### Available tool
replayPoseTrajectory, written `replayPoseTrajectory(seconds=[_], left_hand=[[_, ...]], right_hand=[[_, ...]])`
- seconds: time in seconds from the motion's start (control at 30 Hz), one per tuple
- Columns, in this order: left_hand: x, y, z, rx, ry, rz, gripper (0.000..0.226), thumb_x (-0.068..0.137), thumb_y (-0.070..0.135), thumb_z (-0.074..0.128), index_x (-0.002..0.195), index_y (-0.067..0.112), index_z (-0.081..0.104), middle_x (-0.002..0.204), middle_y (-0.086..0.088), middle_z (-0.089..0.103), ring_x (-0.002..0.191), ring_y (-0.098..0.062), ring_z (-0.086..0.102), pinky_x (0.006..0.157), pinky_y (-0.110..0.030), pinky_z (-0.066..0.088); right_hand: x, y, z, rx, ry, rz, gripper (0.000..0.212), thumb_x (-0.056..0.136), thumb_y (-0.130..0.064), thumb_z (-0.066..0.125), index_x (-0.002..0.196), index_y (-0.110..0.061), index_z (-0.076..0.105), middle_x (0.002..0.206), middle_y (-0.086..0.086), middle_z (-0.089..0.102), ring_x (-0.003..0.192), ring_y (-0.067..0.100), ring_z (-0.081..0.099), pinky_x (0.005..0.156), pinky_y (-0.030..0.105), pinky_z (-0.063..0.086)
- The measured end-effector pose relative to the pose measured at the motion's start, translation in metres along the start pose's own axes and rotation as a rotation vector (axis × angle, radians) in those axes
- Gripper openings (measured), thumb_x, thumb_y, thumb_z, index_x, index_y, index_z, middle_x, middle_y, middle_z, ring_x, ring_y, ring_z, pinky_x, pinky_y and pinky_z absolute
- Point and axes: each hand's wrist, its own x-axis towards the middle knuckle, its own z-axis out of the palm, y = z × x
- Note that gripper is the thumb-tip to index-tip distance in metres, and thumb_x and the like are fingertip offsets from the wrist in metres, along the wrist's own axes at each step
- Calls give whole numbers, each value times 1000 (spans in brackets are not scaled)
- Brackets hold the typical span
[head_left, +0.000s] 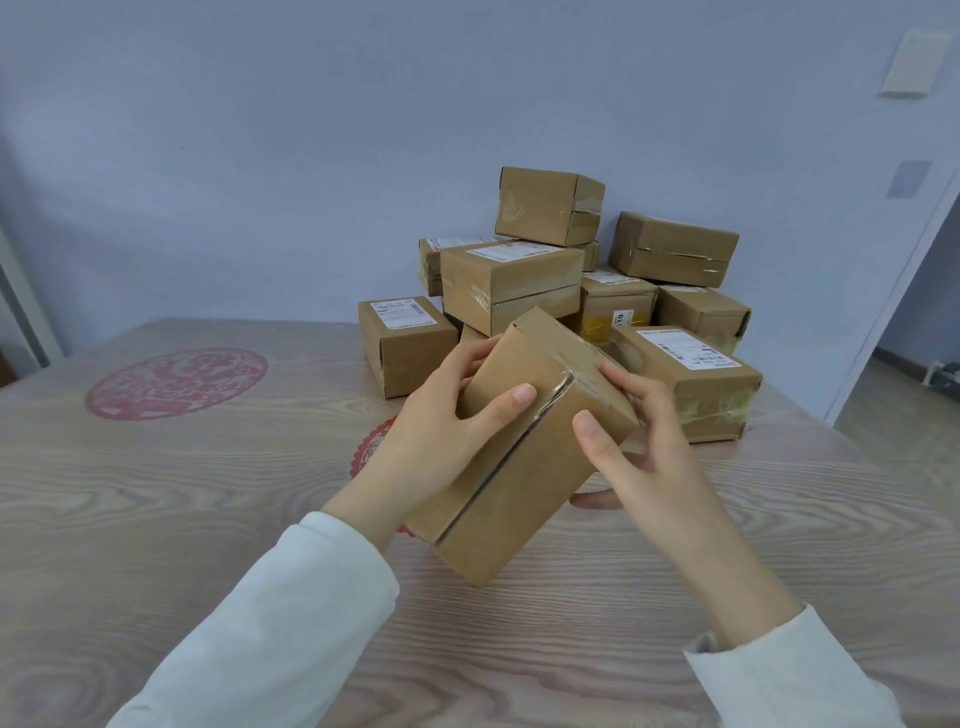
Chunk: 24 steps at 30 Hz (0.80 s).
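Progress check: gripping taped cardboard box (524, 499) between left hand (441, 436) and right hand (644, 452) above table (208, 519), not cutting tape (558, 392) yet, leaving parcel pile (511, 283) behind untouched.

I hold a taped cardboard box (524, 447) tilted above the wood-grain table (156, 519), my left hand (436, 441) wrapped round its left side with the thumb on top, my right hand (639, 447) gripping its right edge, fingers underneath. Behind it a pile of sealed parcels (587, 291) sits against the pale wall (260, 156); a red round paper-cut motif (176, 382) lies on the table to the left
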Motion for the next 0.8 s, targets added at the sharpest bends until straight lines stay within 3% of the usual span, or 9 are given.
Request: replayPoseTrajectory(seconds=[0.13,0.23,0.3,0.4,0.53,0.63,0.73,0.8], left_hand=[[5,-6,-3,29,-92,-9,59,70,62,51,125,45,38,118,32,49,106,18,47,82,3,37],[9,-15,-9,38,-189,-13,63,71,53,60,128,35,40,130,24,49,119,14,45,94,-2,37],[11,-24,-15,64,-228,-34,59,69,53,66,121,34,46,125,25,52,117,15,47,97,-6,37],[10,-34,-22,98,-243,-58,56,69,61,74,116,41,51,118,28,57,112,14,51,95,-7,39],[4,-44,-26,82,-230,-83,50,75,55,69,120,40,52,119,24,58,111,12,52,91,-8,41],[-4,-52,-25,19,-174,-135,69,72,68,65,130,37,45,130,23,51,121,4,48,97,-21,44],[-23,-63,-15,-91,-56,-241,98,67,68,55,149,30,17,145,17,32,134,-1,33,109,-27,33],[-36,-70,-6,-196,-40,-293,118,59,84,56,152,31,8,151,17,29,136,1,31,115,-30,26]], right_hand=[[3,2,-4,109,41,56,46,69,-48,60,112,-41,44,122,-13,51,87,-3,65,62,27,58],[6,8,-8,197,106,172,52,68,-49,61,116,-30,49,126,-3,52,94,9,66,60,25,58],[8,13,-10,220,140,252,48,75,-48,61,115,-24,50,127,1,52,96,21,66,60,27,58],[10,19,-13,258,169,326,37,86,-40,59,117,-20,50,119,0,56,86,22,70,62,29,59],[13,21,-16,293,184,372,41,87,-41,59,119,-17,49,112,-6,56,76,23,73,65,33,60],[15,23,-20,300,197,405,43,87,-42,59,120,-16,48,112,-5,56,77,26,73,63,32,59],[16,24,-21,302,221,457,42,87,-43,60,117,-16,47,109,-1,56,76,27,72,60,30,59],[18,24,-19,299,240,500,37,88,-43,59,111,-16,48,108,2,56,81,29,71,57,31,59]])
